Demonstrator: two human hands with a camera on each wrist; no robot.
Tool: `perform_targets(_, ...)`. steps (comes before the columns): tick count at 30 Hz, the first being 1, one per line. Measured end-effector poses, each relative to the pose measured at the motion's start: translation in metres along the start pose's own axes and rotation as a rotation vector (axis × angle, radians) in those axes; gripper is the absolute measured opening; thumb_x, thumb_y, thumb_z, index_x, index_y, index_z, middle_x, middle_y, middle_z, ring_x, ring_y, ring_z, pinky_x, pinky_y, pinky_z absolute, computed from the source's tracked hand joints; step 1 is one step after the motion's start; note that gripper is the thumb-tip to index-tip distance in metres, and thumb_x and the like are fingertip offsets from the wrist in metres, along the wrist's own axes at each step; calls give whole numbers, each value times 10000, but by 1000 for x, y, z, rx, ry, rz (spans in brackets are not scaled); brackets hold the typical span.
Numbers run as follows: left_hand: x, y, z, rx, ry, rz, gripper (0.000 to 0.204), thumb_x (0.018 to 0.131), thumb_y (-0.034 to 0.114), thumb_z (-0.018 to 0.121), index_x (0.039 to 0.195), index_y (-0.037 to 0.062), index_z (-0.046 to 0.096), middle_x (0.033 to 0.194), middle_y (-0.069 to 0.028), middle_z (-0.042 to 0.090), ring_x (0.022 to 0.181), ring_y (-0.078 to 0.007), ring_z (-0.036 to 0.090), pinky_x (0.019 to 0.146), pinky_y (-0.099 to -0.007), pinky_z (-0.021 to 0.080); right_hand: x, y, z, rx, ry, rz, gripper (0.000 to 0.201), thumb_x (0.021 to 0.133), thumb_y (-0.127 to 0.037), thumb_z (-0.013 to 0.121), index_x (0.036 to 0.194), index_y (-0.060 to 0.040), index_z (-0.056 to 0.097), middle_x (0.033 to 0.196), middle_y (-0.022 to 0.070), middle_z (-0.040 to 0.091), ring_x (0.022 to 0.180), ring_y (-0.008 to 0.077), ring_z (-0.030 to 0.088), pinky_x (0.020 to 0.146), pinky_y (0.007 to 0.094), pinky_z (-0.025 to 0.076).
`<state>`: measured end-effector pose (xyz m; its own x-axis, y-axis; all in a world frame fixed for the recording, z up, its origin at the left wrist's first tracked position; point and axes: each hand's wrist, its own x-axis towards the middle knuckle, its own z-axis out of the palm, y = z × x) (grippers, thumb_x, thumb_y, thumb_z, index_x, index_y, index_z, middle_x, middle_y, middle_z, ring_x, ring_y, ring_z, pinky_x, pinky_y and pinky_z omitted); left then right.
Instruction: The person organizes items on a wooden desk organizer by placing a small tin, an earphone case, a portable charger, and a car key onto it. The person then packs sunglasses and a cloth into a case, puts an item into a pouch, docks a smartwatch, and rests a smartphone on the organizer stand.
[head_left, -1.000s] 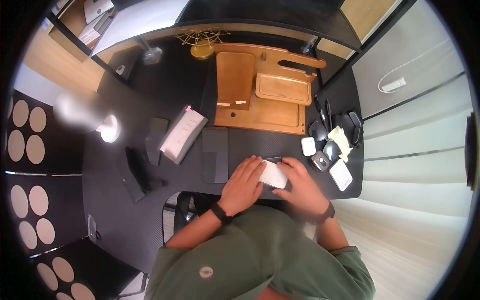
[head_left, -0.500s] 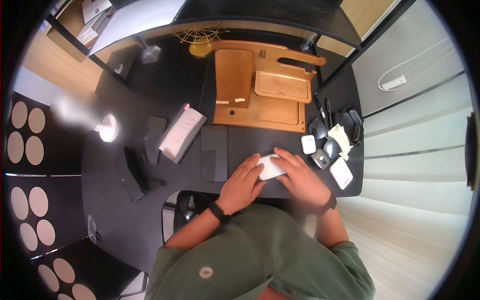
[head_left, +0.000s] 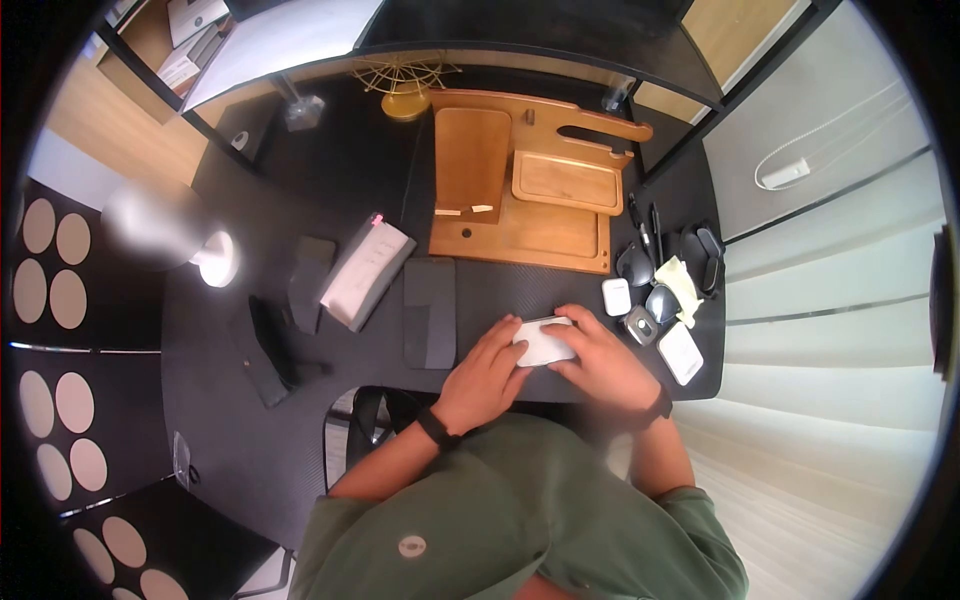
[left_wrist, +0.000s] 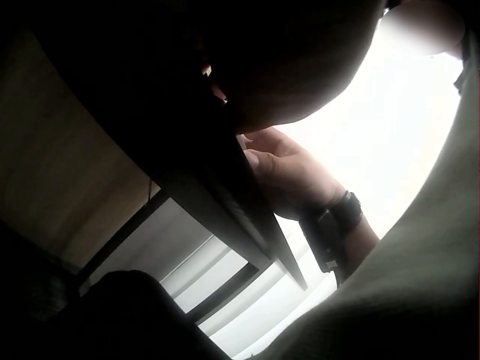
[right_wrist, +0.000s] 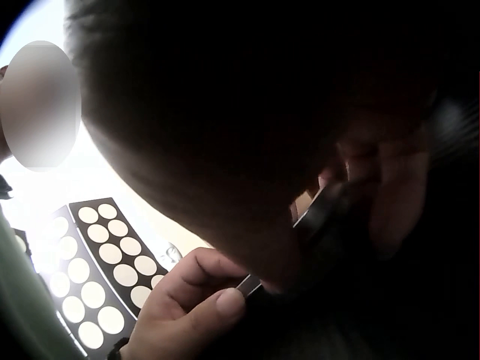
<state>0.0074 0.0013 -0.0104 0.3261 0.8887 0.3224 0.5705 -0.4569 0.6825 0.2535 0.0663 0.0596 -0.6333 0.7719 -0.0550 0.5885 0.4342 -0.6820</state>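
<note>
- Both hands held one thing between them: the left hand (head_left: 487, 372) gripped the left edge of a white smartphone (head_left: 545, 343) with curled fingers, and the right hand (head_left: 597, 362) gripped its right edge the same way.
- The smartphone sat just right of centre in the head view, raised off the black tabletop (head_left: 300, 420) close to its near edge, right in front of the person's green shirt.
- As I judged it, the grip was by the edges only, so a slip of either thumb could have let the phone tip and drop onto the tabletop, or off the near edge into the lap.
- Just to the right lay a crowded cluster: a white earbud case (head_left: 616, 296), a small grey gadget (head_left: 640, 325), a white card-like block (head_left: 681, 352) and a yellow cloth (head_left: 682, 280). A swing of the right elbow or wrist could have knocked one off the right edge.
- Left of the hands a dark flat wallet-like case (head_left: 431, 312) lay near; setting the phone down carelessly might have landed it half on that case, tilted.
- The wrist views were dark and showed little beyond fingers on a thin edge, so how firm the hold was I could not tell.
</note>
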Motion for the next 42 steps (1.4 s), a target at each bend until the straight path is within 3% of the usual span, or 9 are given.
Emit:
perform_targets(9, 2, 2, -1, 6, -8, -3, 494, 958, 142, 812, 1359, -17, 573, 1564, -274, 511, 1475, -485, 516, 1213, -530, 464, -4, -7, 1, -97, 53, -58, 510, 916, -134, 832, 1403, -102, 687, 1529, 174, 561, 1258, 421, 676, 1036, 469, 587)
perform_targets(14, 5, 5, -4, -3, -27, -25, 428, 987, 204, 778, 1325, -2, 616, 1562, -267, 529, 1482, -452, 516, 1220, -522, 460, -3, -9, -1, -69, 43, -66, 501, 909, -138, 839, 1385, -98, 688, 1487, 148, 575, 1202, 403, 696, 978, 469, 606)
perform_targets(21, 4, 6, -3, 18, -30, -46, 524, 959, 163, 813, 1405, 7, 586, 1558, -253, 520, 1428, -462, 549, 1187, -520, 483, -3, -12, -4, -46, 17, -27, 521, 907, -118, 828, 1404, -106, 673, 1492, 140, 563, 1187, 397, 703, 953, 463, 614)
perform_targets(31, 1, 2, -1, 8, -34, -32, 467, 964, 115, 783, 1364, -29, 589, 1557, -273, 516, 1467, -471, 525, 1207, -518, 473, -5, -1, 18, -127, 112, -85, 499, 911, -176, 843, 1381, -122, 687, 1486, 121, 603, 1256, 359, 692, 947, 448, 628)
perform_targets(42, 4, 6, 0, 164, -15, 5, 425, 971, 164, 774, 1314, -30, 613, 1577, -288, 536, 1522, -448, 487, 1301, -584, 338, -4, -3, 22, -175, 169, -87, 457, 905, -218, 859, 1314, -104, 690, 1468, 113, 625, 1255, 341, 698, 924, 435, 636)
